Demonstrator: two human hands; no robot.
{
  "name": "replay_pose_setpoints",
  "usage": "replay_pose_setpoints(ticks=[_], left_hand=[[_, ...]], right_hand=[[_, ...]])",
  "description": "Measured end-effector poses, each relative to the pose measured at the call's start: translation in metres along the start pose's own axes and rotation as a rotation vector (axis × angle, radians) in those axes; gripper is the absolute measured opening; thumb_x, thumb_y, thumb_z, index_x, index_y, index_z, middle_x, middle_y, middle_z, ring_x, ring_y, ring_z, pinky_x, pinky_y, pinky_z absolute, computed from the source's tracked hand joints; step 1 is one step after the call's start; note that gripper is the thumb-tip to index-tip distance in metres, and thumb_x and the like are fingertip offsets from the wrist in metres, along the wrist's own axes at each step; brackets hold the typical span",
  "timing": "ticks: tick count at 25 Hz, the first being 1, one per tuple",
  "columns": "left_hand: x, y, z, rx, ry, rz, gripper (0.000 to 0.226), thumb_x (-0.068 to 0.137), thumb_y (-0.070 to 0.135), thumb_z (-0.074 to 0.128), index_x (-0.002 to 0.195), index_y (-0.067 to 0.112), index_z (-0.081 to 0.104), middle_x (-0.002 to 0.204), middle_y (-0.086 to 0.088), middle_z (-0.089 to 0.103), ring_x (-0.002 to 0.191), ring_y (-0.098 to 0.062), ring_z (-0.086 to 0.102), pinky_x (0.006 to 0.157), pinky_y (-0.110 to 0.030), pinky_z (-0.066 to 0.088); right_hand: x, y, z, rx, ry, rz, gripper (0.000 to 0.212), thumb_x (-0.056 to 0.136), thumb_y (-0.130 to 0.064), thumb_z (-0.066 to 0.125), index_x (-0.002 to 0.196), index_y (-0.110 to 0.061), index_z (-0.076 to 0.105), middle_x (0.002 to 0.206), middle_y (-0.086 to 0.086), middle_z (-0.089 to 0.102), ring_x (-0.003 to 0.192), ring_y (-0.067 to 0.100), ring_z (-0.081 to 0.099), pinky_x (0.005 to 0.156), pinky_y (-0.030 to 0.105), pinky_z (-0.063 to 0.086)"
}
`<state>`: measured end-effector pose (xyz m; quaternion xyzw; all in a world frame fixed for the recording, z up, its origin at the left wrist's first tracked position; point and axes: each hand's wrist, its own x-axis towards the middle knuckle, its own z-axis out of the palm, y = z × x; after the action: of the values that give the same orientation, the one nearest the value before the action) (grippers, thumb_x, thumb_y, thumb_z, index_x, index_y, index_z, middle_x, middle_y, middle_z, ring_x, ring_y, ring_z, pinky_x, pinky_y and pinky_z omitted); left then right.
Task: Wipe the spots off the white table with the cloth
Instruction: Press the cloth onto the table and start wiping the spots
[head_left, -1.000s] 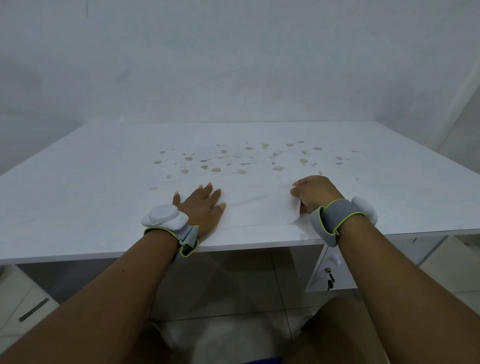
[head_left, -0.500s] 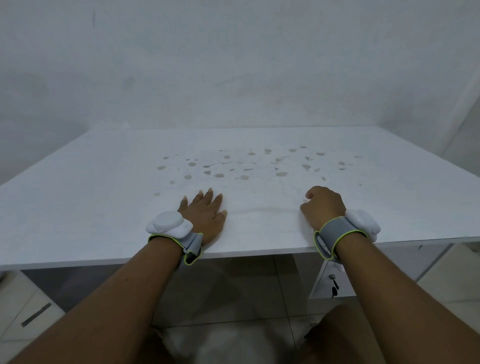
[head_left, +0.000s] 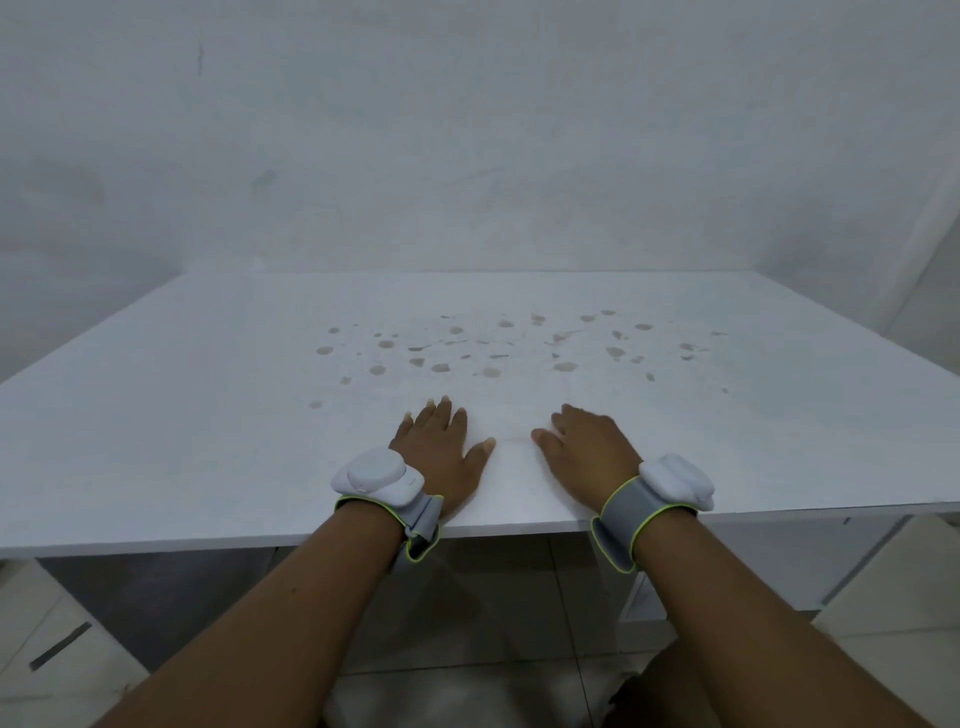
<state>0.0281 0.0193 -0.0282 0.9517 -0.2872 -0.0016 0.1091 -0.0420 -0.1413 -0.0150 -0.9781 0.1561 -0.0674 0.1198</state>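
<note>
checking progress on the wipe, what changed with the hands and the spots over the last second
The right hand went from a closed fist to open and flat on the white table, shifting left toward the left hand. I cannot make out a cloth now; a pale fold showed by the fist earlier. The left hand stayed flat, and the spots look unwiped.

Single head view, looking forward and down over table (head_left: 156, 415) near edge, close; wall (head_left: 467, 156) behind, perhaps near.
</note>
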Motion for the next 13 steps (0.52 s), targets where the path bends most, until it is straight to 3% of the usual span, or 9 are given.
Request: replay_pose_setpoints(ticks=[3, 5, 13], left_hand=[[0.001, -0.005, 0.007, 0.039, -0.025, -0.015, 0.072, 0.093, 0.060, 0.020, 0.149, 0.017, 0.008, 0.159, -0.005, -0.001, 0.146, -0.020, -0.003, 0.117, -0.040, -0.003], [0.000, -0.009, 0.008, 0.054, -0.035, -0.021, 0.076, 0.090, 0.066, 0.018, 0.149, 0.021, 0.005, 0.159, -0.002, -0.004, 0.146, -0.020, -0.005, 0.117, -0.041, -0.004], [-0.005, -0.018, 0.002, 0.054, -0.082, -0.041, 0.085, 0.083, 0.076, 0.016, 0.149, 0.026, -0.002, 0.159, 0.002, -0.009, 0.145, -0.017, -0.009, 0.117, -0.039, -0.005]], right_hand=[[-0.003, 0.004, 0.008, -0.038, -0.101, 0.061, 0.072, 0.095, -0.058, 0.028, 0.148, -0.010, 0.023, 0.159, 0.009, 0.012, 0.146, 0.024, 0.012, 0.118, 0.038, 0.012], [-0.005, 0.006, 0.010, -0.064, -0.139, 0.088, 0.079, 0.091, -0.066, 0.022, 0.151, -0.017, 0.010, 0.161, 0.006, -0.002, 0.147, 0.022, -0.002, 0.119, 0.042, 0.001], [-0.010, -0.002, 0.014, -0.142, -0.146, 0.103, 0.078, 0.089, -0.067, 0.013, 0.152, -0.022, 0.000, 0.160, 0.006, -0.011, 0.147, 0.022, -0.010, 0.117, 0.042, -0.008]])
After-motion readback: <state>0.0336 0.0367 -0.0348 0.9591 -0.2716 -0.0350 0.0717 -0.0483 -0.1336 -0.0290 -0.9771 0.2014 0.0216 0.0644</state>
